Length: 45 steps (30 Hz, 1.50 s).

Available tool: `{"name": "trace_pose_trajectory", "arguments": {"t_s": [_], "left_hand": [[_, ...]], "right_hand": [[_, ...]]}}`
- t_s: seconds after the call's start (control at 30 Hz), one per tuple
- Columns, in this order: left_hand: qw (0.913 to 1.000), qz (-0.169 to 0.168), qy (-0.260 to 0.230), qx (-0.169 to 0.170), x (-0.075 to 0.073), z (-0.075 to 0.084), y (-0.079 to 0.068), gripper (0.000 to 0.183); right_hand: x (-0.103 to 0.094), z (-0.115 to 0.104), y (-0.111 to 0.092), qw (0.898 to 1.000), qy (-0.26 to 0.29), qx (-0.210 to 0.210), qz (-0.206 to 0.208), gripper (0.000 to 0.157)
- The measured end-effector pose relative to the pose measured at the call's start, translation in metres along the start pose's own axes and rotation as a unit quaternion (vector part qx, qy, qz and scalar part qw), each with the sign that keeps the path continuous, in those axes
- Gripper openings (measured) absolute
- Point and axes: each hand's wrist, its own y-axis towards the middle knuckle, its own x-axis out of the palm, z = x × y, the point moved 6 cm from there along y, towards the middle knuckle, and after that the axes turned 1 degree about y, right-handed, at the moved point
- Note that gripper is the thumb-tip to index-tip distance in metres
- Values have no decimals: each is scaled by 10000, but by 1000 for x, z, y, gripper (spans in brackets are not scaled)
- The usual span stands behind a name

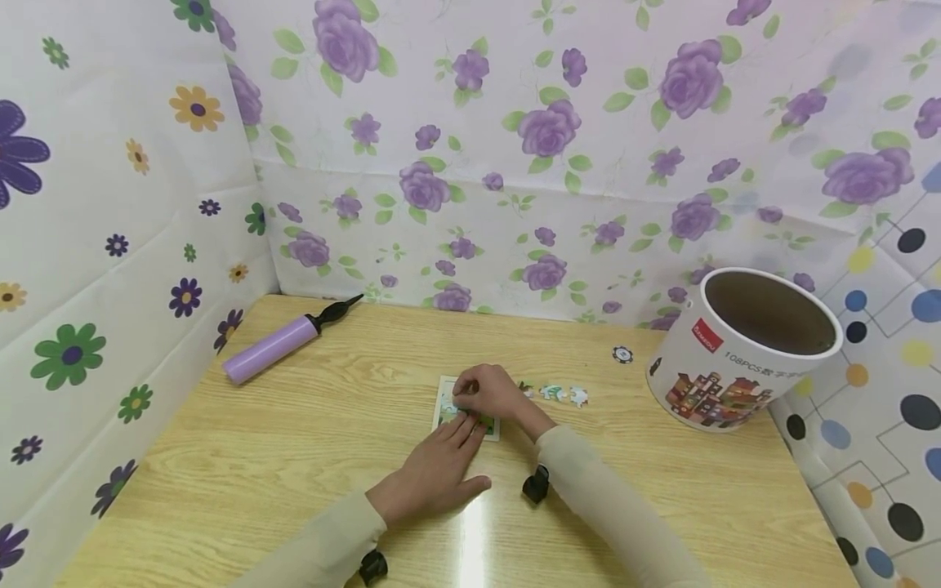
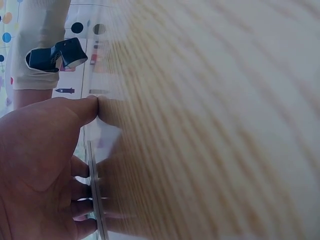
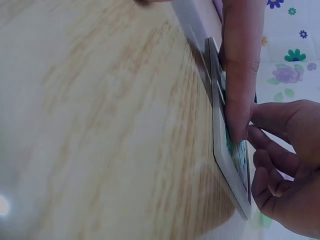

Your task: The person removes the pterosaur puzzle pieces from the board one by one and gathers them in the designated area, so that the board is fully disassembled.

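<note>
A small jigsaw puzzle board [image 1: 445,390] with a pale frame and a green and blue picture lies on the wooden table. My left hand [image 1: 439,467] rests palm down, its straight fingers pressing the board's near part, the thumb spread out on the table. Over the board's upper right, my right hand [image 1: 491,394] is bent, thumb and forefinger pinching a puzzle piece at the surface; fingers mostly hide that piece. In the right wrist view, the right hand's fingertips meet beside a left finger [image 3: 240,75] on the board [image 3: 227,160]. Loose puzzle pieces [image 1: 578,397] lie right of the board.
A purple balloon pump [image 1: 275,347] with a black nozzle lies at the back left. A round black-and-white chip [image 1: 622,354] is near a large white printed bucket [image 1: 735,367] at the right. Patterned cloths [image 1: 470,204] hang behind and beside the table.
</note>
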Motion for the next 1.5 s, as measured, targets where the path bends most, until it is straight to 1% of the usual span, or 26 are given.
{"name": "trace_pose_trajectory", "arguments": {"t_s": [0.23,0.5,0.73,0.87,1.03,1.2,1.5], "left_hand": [[10000,-21,1,1,-2,1,-1,79],[10000,-15,9,62,-4,3,-2,78],[10000,-7,-31,73,-4,3,-1,77],[10000,-44,-32,12,-2,2,-1,78],[9999,-30,-95,-30,-3,2,-1,79],[9999,1,-137,-61,-4,3,-1,79],[9998,71,-152,-62,-4,3,-1,79]], "right_hand": [[-2,-3,-1,9999,138,-27,36,6],[-2,-5,-2,9995,287,129,77,8],[-14,-1,-10,9986,466,164,204,9],[-24,6,-17,9983,449,212,307,9],[-37,16,-31,9976,368,319,500,9],[-50,30,-47,9951,385,627,664,9],[-65,49,-73,9907,312,955,923,8]]}}
